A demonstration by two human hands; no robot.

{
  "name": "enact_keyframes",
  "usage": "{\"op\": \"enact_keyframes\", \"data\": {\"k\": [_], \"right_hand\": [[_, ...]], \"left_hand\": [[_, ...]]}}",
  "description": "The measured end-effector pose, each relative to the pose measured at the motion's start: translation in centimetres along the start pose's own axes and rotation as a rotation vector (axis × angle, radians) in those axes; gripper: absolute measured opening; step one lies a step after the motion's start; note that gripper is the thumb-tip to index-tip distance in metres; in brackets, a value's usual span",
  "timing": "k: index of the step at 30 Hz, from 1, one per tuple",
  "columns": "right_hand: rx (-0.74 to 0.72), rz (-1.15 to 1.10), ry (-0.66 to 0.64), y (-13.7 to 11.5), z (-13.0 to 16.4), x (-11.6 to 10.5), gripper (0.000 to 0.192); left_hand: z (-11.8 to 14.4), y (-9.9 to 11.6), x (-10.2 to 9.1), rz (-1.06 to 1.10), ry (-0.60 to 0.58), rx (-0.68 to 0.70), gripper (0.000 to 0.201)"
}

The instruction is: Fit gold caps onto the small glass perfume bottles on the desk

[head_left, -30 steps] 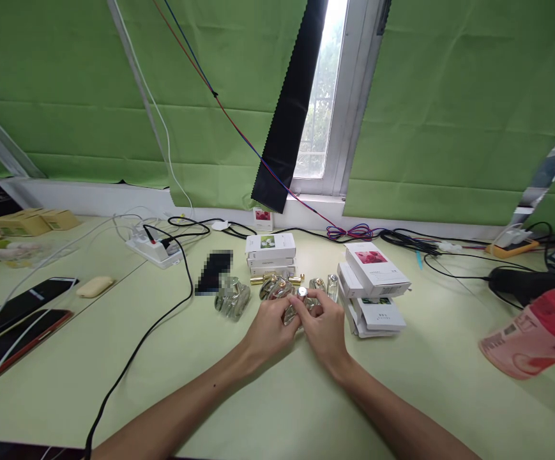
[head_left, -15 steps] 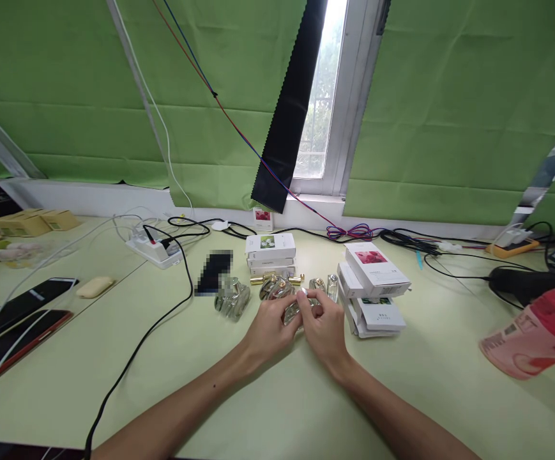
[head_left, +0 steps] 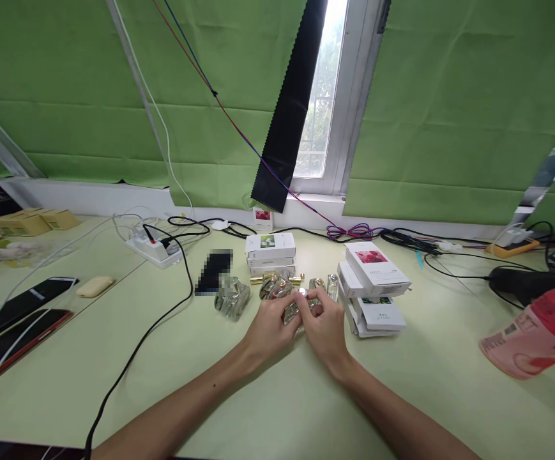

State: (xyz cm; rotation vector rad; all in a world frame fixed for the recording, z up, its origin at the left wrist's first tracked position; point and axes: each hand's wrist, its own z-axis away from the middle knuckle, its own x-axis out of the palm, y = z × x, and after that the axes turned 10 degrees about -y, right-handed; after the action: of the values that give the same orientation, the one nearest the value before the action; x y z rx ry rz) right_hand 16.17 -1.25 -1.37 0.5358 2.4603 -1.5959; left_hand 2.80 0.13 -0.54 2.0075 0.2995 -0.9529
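Observation:
At the middle of the table my left hand is closed on a clear glass perfume bottle, mostly hidden behind the fingers. My right hand meets it from the other side, fingers bent and pinched at the bottle's top. A small shiny piece shows between the fingertips. Just beyond the hands lie more glass bottles with gold-coloured parts. Another clear bottle rests left of my left hand. A narrow clear piece stands behind my right hand.
White cartons are stacked behind the bottles, with more boxes piled at the right. A pink cup leans far right. Phones, a power strip and a black cable lie on the left.
My fingers have shifted very slightly at the bottle's top, and the small shiny piece shows a little differently. Everything else has stayed in place.

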Motion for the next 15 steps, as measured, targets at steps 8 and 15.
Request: {"op": "enact_keyframes", "data": {"k": [8,15], "right_hand": [[-0.004,-0.008,0.009,-0.10,0.13,0.03,0.036],[-0.019,0.007,0.000,-0.34,0.39,0.25,0.030]], "left_hand": [[-0.05,-0.17,0.06,-0.013,-0.001,-0.005,0.015],[-0.09,-0.29,0.04,0.008,0.010,0.024,0.014]]}}
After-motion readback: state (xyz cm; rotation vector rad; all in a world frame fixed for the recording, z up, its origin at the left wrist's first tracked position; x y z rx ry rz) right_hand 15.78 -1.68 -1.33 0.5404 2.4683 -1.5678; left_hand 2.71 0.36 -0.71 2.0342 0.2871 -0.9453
